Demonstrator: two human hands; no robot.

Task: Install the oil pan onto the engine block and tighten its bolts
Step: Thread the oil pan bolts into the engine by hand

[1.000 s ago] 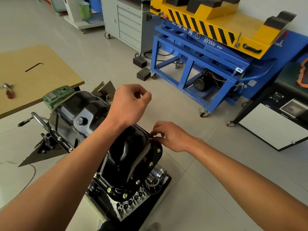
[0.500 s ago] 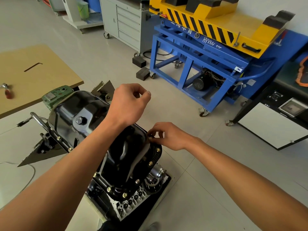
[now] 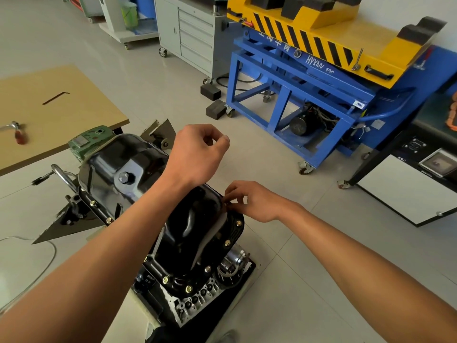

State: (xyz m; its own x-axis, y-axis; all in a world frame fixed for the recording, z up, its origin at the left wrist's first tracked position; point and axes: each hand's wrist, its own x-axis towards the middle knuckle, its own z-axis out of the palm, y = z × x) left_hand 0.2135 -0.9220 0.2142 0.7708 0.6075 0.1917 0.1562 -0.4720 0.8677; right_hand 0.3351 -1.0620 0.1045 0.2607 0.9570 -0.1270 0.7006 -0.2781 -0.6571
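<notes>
The glossy black oil pan (image 3: 138,167) lies on the engine block (image 3: 195,297), which stands on the floor below me. Several gold bolts (image 3: 227,242) sit along the pan's flange. My right hand (image 3: 252,201) is at the flange's far right edge, thumb and fingertips pinched on a bolt (image 3: 228,203) there. My left hand (image 3: 197,154) hovers above the pan with its forearm across it, fingers curled into a loose fist; whether it holds anything small is hidden.
A wooden table (image 3: 74,115) at left carries a ratchet (image 3: 14,132) and a hex key (image 3: 55,97). A blue and yellow lift cart (image 3: 309,78) stands behind, a grey drawer cabinet (image 3: 193,33) beyond it. Black metal stand plates (image 3: 66,226) flank the engine.
My right hand's fingers have shifted slightly on the flange bolt, as in turning it. My left hand has stayed raised above the pan.
</notes>
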